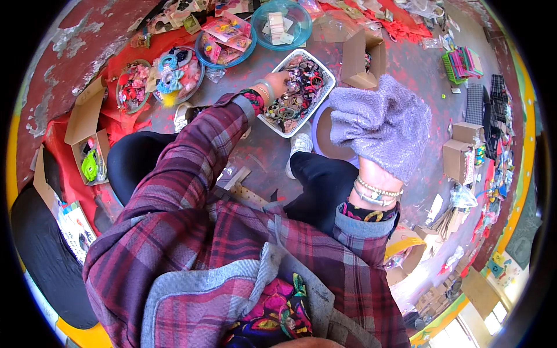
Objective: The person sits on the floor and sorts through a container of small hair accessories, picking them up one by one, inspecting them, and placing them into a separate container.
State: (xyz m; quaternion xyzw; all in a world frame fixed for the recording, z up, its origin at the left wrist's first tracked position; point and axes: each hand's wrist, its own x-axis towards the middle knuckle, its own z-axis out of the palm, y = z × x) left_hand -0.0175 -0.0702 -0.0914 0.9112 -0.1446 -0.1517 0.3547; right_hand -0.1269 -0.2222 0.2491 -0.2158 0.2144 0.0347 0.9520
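Her left hand (277, 83) digs among hair ties in the white tray (325, 91), grip unclear; the right hand (377, 136) seems wrapped in a fuzzy lavender cloth (386, 119).

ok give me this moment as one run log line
left hand: reaching into white tray of hair ties | right hand: raised, covered by purple cloth | posture: seated, floor

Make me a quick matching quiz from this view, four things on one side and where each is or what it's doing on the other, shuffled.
1. left hand
2. right hand
3. white tray
4. open cardboard box

a. just right of the tray's far end
b. covered by a fuzzy purple cloth
c. reaching into the hair ties
d. full of hair ties

Pairs: 1-c, 2-b, 3-d, 4-a
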